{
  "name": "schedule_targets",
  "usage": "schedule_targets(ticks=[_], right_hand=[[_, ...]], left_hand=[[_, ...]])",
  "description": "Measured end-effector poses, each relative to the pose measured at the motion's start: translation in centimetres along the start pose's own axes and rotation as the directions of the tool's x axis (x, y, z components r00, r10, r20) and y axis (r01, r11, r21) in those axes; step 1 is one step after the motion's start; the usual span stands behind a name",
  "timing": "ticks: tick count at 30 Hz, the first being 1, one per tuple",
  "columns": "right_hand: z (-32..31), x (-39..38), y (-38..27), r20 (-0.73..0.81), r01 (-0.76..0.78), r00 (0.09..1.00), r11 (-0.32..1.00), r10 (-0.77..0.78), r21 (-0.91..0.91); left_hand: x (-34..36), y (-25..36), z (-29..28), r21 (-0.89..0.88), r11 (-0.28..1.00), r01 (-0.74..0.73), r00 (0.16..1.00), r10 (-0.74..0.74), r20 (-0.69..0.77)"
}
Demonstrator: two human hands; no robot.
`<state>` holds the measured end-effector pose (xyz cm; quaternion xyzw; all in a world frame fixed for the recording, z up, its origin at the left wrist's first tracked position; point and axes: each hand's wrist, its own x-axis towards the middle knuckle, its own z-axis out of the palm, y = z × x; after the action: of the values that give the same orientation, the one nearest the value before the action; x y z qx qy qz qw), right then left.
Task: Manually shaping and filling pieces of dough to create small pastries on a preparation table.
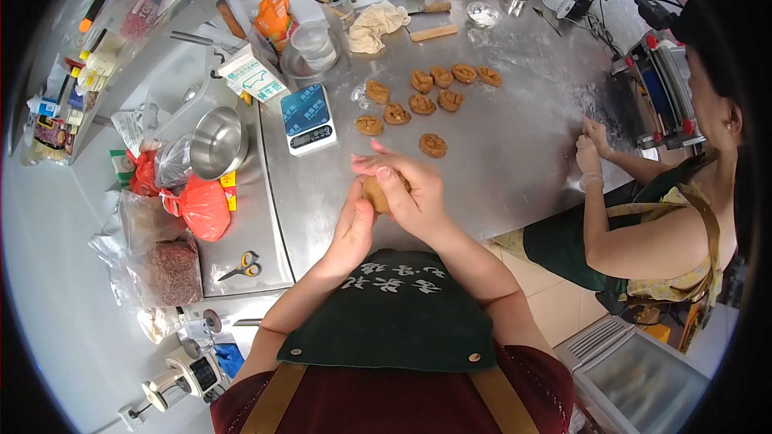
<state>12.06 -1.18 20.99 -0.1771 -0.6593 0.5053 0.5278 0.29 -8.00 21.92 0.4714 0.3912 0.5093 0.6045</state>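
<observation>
Cupped between my palms, above the near side of the steel table (pixel 498 193), is a lump of brown dough (pixel 375 195). My left hand (pixel 351 225) supports it from the left and below. From the right, my right hand (pixel 416 197) wraps over it, its fingers partly hiding the lump. Beyond my hands lie several shaped brown dough pieces with creased tops; the nearest dough piece (pixel 433 145) sits apart from the others. A kitchen scale (pixel 310 138) with a blue sheet on its top stands to the left of them.
At right, another person's hands (pixel 593 145) are near a roller machine (pixel 655 96). On the left are a steel bowl (pixel 219 143), scissors (pixel 244 265) and a red plastic bag (pixel 205 209). A cloth (pixel 376 26) and a wooden stick (pixel 434 33) lie at the back.
</observation>
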Motion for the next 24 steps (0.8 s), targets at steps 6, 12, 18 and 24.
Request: schedule_targets(ticks=[6, 12, 18, 24], right_hand=[[1.9, 0.9, -2.1, -0.277, -0.066, 0.957, 0.994, 0.087, 0.084], [-0.3, 0.4, 0.4, 0.083, 0.121, 0.990, 0.982, -0.109, -0.146], [-0.1, 0.8, -2.6, 0.085, -0.308, 0.949, 0.950, 0.302, 0.057], [-0.8, 1.1, -1.3, 0.228, -0.157, 0.962, 0.987, 0.147, 0.022]], left_hand=[[-0.3, -0.3, -1.9, -0.251, 0.956, 0.153, 0.988, -0.155, 0.012], [-0.2, -0.3, -0.7, -0.203, 0.974, 0.103, 0.993, -0.091, 0.069], [0.0, -0.2, -1.4, -0.095, 0.995, 0.038, 0.999, -0.041, -0.030], [0.3, 0.2, -2.6, -0.179, 0.964, 0.195, 0.976, -0.173, 0.133]])
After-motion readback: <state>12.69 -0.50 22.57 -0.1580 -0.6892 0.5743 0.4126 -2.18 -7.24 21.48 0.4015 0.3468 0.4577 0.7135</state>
